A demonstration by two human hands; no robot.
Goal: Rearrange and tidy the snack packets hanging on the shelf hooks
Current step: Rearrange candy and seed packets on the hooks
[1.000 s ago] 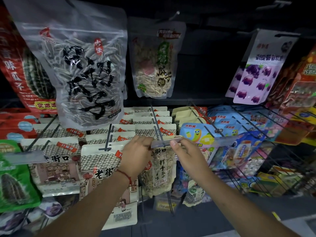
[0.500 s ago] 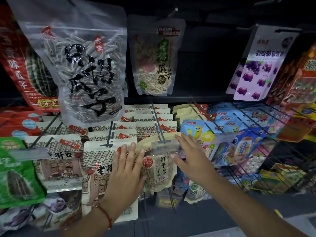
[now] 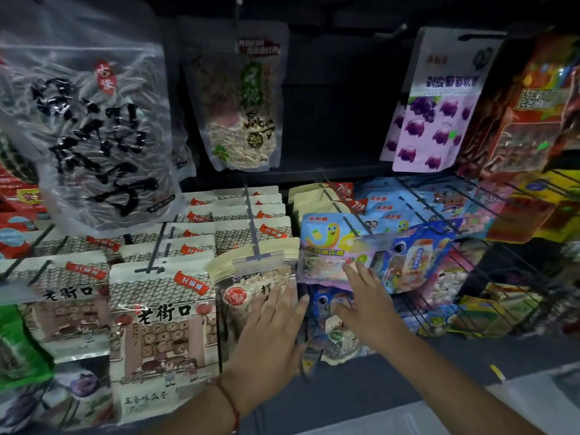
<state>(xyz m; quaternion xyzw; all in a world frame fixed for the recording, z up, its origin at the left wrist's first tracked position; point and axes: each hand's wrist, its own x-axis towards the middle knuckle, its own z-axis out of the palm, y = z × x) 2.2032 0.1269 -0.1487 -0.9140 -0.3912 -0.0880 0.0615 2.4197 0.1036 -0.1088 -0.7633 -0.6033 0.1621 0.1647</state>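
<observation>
The clear seed packet (image 3: pixel 255 296) with a cream top hangs at the front of the middle hook (image 3: pixel 252 221), with the left hand (image 3: pixel 270 337) flat against it, fingers straight; the right hand (image 3: pixel 367 306) reaches, fingers spread and holding nothing, toward the blue candy packet (image 3: pixel 332 246) beside it. 0.5 s ago the left hand lay on the cream packet (image 3: pixel 163 324) further left and the right touched the hook's tag (image 3: pixel 259 262). Dark shelf (image 3: pixel 329 171), dim aisle.

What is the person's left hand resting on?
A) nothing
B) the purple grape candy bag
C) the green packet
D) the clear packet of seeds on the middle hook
D: the left hand lies flat, fingers straight, on the clear seed packet hanging from the middle hook.
</observation>
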